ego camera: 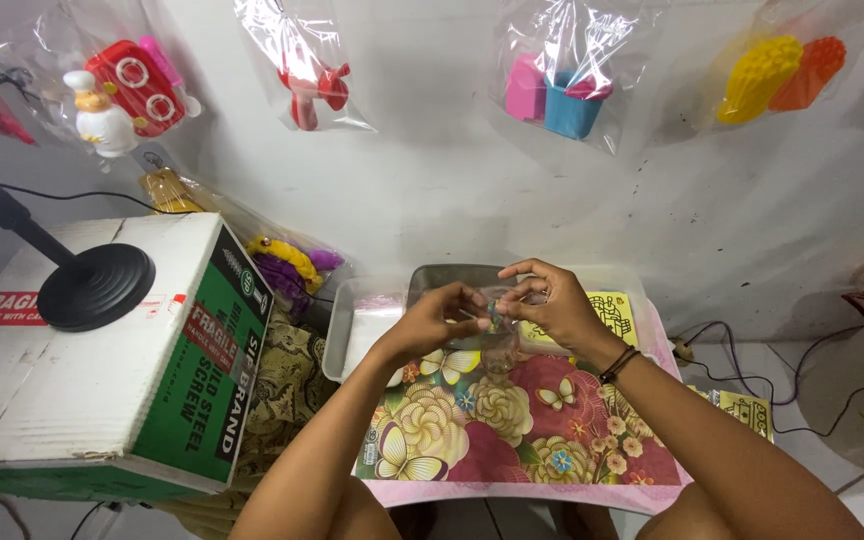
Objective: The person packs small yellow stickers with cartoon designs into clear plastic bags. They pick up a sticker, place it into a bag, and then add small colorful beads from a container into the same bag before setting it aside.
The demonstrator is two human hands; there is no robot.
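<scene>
My left hand (439, 318) and my right hand (545, 302) meet above a small table covered with a floral cloth (512, 430). Both pinch a small clear plastic packet (493, 316) with something colourful inside; its contents are too small to tell. The fingertips of the two hands touch at the packet. A dark band sits on my right wrist. Just behind the hands lies a clear plastic tray (352, 335), with a grey tray (447, 276) and a yellow printed card (612, 310) inside it.
A cardboard box (102, 370) at left carries a black round stand base (95, 287). Bagged toys hang on the wall: red (132, 85), red fan-shaped (310, 85), pink and blue (557, 95), yellow and orange (777, 72). Cables (752, 370) lie at right.
</scene>
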